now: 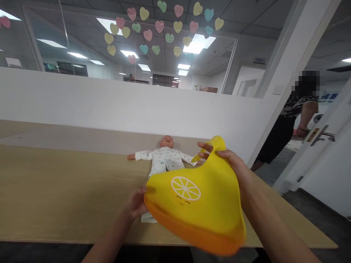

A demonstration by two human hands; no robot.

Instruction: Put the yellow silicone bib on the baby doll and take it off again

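A yellow baby bib (216,190) with an orange catch pocket and a printed lemon slice with a smiling face is held up in front of me. My left hand (138,202) grips its left lower edge. Up at the neck strap, my right hand (233,162) pinches the bib, with some fingers passing behind the strap loop. Behind the bib a baby doll (166,155) in white patterned clothes lies on its back with arms spread. The bib covers much of the doll's lower body; a white piece of its clothing shows below my left hand.
The doll lies on a light wooden table (68,193) against a white partition wall (109,104) with glass above, dotted with heart-shaped notes (159,26). At the right, a person (287,120) stands in a doorway beside an open door (323,157).
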